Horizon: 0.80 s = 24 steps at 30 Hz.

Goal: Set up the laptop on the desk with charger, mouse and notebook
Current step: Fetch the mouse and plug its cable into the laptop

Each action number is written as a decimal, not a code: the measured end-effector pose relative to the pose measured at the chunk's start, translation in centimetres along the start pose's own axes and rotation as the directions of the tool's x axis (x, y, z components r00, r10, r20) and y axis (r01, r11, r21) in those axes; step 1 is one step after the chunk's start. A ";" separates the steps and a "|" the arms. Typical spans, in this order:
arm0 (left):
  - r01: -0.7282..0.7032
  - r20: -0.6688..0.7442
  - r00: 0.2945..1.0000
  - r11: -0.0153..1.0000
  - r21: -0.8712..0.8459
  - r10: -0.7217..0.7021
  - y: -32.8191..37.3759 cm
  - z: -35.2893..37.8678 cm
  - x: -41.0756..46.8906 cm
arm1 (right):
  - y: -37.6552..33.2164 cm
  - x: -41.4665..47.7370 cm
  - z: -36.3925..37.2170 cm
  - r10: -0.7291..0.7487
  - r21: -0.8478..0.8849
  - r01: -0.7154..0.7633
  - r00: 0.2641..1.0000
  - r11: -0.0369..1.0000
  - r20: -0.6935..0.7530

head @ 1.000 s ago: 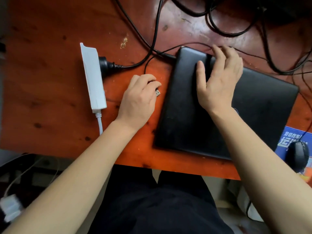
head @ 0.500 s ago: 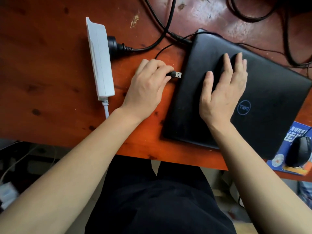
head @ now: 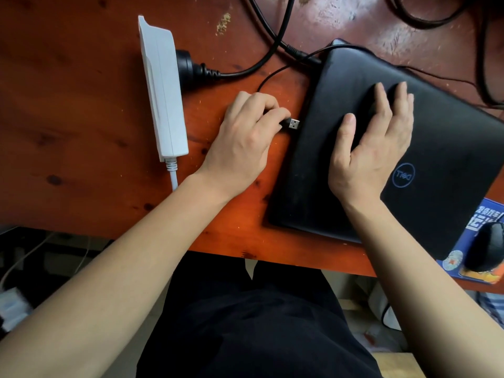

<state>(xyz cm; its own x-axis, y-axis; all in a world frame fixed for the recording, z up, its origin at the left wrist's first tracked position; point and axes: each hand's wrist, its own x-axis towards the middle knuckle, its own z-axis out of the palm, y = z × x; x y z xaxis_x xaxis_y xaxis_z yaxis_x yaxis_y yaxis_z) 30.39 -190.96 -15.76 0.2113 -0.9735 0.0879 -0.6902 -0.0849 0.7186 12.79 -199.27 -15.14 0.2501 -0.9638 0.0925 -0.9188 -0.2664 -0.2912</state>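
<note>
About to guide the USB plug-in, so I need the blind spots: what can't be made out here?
- Head view, laptop side ports: seen from above, its dark left edge shows no opening.
- USB plug cable: left hand covers its start; it runs off past the right frame edge, so any link to the mouse is unclear.
- The charger connector at the laptop's rear corner: black on black, seating unclear.
- No notebook seen; frame edges cut the desk.

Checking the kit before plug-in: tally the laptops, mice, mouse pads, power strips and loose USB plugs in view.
Laptop: 1
Mouse: 1
Mouse pad: 1
Power strip: 1
USB plug: 1
Total: 5
</note>
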 end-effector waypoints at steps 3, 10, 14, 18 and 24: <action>-0.049 0.079 0.996 0.999 -0.014 0.050 -0.7 -0.5 -0.3 | 0.0 -0.1 0.1 0.001 -0.001 -0.001 1.000 1.000 0.001; -0.065 0.107 0.992 0.998 -0.013 0.066 -0.7 -0.7 -0.4 | 0.0 0.0 0.0 0.008 -0.002 -0.008 1.000 1.000 0.006; -0.145 0.156 0.977 0.989 -0.002 0.144 -1.0 -1.0 0.0 | -0.1 -0.1 0.1 0.006 -0.006 -0.006 1.000 1.000 0.012; -0.182 0.183 0.967 0.983 -0.007 0.180 -1.2 -1.2 0.5 | -0.1 0.0 0.1 0.013 -0.014 -0.013 1.000 1.000 0.012; -0.240 0.219 0.948 0.970 0.027 0.229 -1.0 -1.6 0.7 | -0.3 0.0 0.0 0.011 -0.016 -0.011 1.000 1.000 0.019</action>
<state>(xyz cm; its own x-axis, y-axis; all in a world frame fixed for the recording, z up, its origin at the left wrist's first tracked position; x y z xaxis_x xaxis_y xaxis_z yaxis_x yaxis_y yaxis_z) 32.38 -191.21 -15.33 -0.1092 -0.9894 0.0962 -0.7392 0.1455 0.6575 13.11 -199.20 -15.08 0.2452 -0.9668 0.0714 -0.9262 -0.2553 -0.2773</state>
